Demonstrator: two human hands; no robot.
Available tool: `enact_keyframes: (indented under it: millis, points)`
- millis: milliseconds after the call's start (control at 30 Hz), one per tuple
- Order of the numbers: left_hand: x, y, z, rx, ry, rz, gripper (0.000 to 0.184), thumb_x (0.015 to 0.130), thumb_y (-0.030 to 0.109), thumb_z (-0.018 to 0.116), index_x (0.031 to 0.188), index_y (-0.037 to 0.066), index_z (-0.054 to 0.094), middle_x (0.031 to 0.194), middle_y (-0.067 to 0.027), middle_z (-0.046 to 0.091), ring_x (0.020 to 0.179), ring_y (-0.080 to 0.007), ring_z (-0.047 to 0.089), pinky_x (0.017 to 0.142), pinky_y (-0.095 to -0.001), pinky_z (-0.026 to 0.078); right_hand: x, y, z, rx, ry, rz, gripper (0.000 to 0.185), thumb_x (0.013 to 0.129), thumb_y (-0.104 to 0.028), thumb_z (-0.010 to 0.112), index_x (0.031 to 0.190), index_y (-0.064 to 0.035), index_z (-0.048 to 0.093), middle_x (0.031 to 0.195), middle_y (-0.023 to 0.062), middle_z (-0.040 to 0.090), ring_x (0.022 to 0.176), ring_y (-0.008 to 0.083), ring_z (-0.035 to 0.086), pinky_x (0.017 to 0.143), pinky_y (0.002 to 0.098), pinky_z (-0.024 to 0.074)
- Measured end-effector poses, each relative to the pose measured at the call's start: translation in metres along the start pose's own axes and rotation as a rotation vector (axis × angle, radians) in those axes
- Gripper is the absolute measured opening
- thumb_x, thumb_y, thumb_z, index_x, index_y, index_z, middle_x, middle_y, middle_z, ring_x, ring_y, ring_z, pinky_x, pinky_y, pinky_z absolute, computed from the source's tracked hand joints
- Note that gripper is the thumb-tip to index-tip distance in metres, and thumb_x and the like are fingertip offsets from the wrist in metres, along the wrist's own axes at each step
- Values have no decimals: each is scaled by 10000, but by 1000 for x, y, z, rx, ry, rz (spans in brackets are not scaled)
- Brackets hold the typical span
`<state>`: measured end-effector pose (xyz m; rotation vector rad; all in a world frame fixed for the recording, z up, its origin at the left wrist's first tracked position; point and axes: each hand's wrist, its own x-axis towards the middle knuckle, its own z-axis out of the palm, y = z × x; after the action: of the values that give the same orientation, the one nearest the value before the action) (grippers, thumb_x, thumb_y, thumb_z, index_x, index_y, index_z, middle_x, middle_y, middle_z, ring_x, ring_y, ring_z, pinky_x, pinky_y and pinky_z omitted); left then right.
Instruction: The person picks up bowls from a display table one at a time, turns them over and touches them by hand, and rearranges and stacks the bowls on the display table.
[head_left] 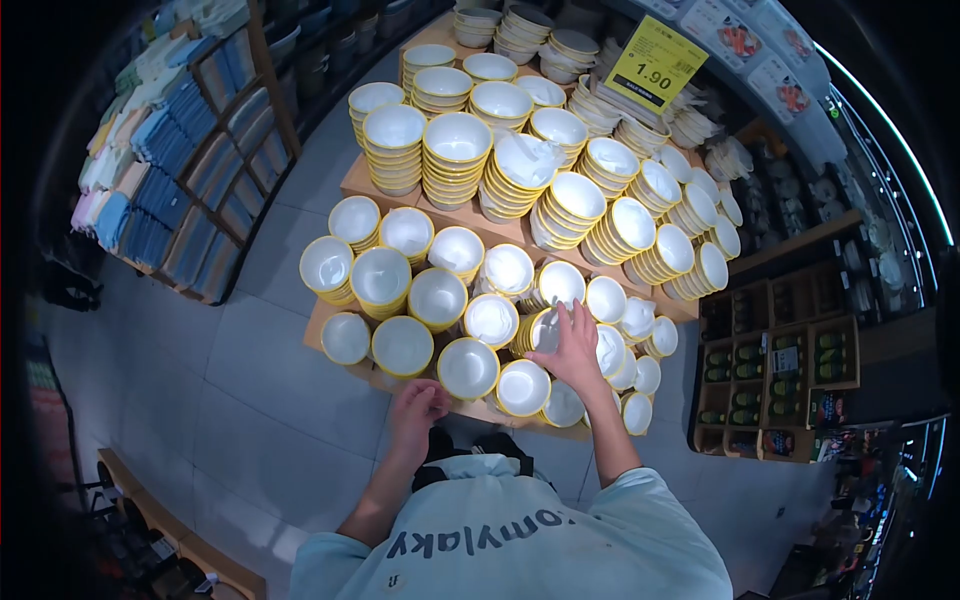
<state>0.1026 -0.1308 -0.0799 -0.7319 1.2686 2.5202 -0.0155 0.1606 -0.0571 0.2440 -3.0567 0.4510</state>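
Stacks of white bowls with yellow rims [437,298] fill a stepped wooden display [372,190]. My right hand [573,350] reaches over the lower tier, its fingers spread at the rim of a bowl stack [543,330] right of centre; whether it grips the rim cannot be made out. Near the display's front edge, my left hand [420,402] is held low with curled fingers, just left of a front bowl [467,368]. What those fingers hold, if anything, is too small to tell. Thin clear wrapping [530,155] lies on some upper bowls.
A yellow price sign [655,64] stands at the upper tier. Shelves of folded towels [165,150] are at the left, with grey floor tiles [260,340] between. On the right stands a wooden shelf unit with dark jars [780,370].
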Motion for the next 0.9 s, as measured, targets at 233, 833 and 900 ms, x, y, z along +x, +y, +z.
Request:
enact_keyframes:
  millis: [233,833,900]
  points:
    - [-1,1,18,55,-78,24,111,1012,152,545,1076,95,615,1008,-34,686,893,-111,650,795,-272,511,1,0,4,-28,-90,51,1106,636,-411,917,1521,-66,352,1540,293,298,1429,474,288,1153,567,285]
    - [-14,64,150,82,-718,247,1048,834,214,809,1598,73,106,1502,-148,346,1419,-261,370,1135,-420,386,-24,-66,-143,1352,-284,-271,753,825,-284,720,1461,28,466,1566,207,392,1456,323,375,1177,429,319]
    - [-17,66,155,-9,-732,229,1101,818,227,825,1606,71,72,1500,-145,348,1437,-261,337,1152,-429,363,-31,-74,-147,1428,-203,-229,551,901,-228,641,1370,48,552,1498,225,480,1402,322,447,1165,407,326]
